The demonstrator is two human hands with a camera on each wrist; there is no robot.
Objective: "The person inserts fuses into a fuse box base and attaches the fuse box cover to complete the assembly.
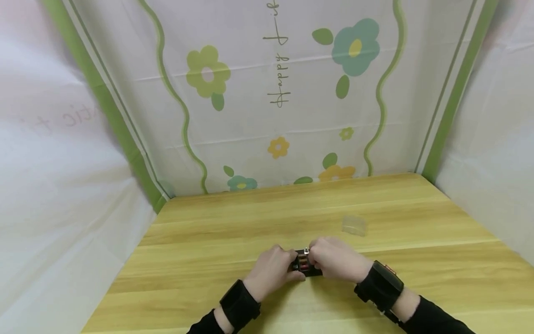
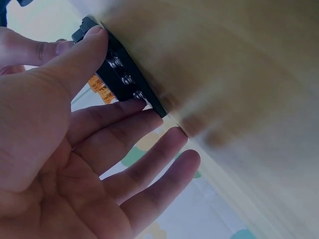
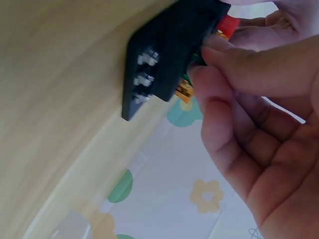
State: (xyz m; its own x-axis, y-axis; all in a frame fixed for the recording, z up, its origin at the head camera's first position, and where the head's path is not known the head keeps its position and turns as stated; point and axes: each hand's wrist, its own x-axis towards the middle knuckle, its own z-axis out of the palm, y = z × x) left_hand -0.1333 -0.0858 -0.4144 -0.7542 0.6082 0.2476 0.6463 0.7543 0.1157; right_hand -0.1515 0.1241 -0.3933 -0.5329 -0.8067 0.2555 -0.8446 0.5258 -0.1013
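A small black block (image 1: 314,272) with silver metal fittings along its side sits low at the tabletop, between both hands. Orange parts (image 2: 102,89) stick out from its upper side, and a red part (image 3: 228,25) shows there too. My left hand (image 1: 273,269) grips the block from the left, thumb on one side and fingertips at the opposite edge. Above the coloured parts, my right hand (image 1: 338,260) pinches with thumb and forefinger at a small green part (image 3: 198,58), mostly hidden by the fingertips.
A thin clear plastic piece (image 1: 353,225) lies on the wooden table (image 1: 200,250) beyond the right hand. Printed cloth (image 1: 242,116) with flowers hangs at the table's back edge, and white cloth hangs on both sides.
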